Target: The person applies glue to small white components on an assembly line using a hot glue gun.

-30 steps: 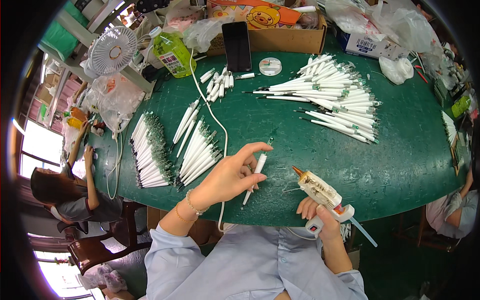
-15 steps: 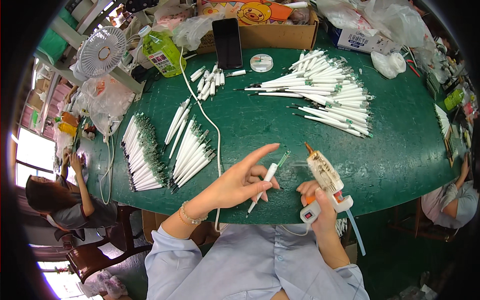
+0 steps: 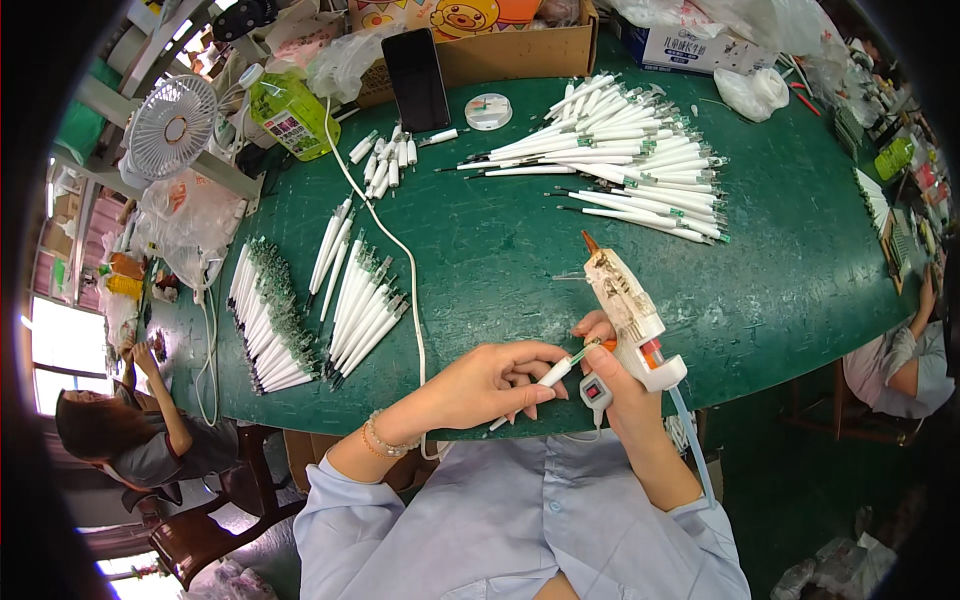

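Near the table's front edge, my left hand [image 3: 490,382] is closed on a slim white tube [image 3: 555,373], shaped like a pen, with a green circuit strip at its upper right end. My right hand [image 3: 632,395] is wrapped round the orange-trimmed handle of a hot glue gun [image 3: 626,300]. The gun's brown nozzle points up and away, toward the far side. A pale blue glue stick [image 3: 690,425] trails from its back. My right thumb and fingertip are at the green strip; whether they pinch it, I cannot tell. The two hands nearly meet.
Bundles of similar white tubes [image 3: 270,320] lie at left, with a large fan of them [image 3: 640,160] at far right. Short white pieces [image 3: 385,165], a phone [image 3: 416,82], a round container [image 3: 488,112] and a green bottle [image 3: 290,115] stand behind. A white cable [image 3: 405,250] crosses the table.
My left hand has brought the white tube down and right, its green end now against my right hand. The pointing index finger has curled in. The whole view has shifted slightly.
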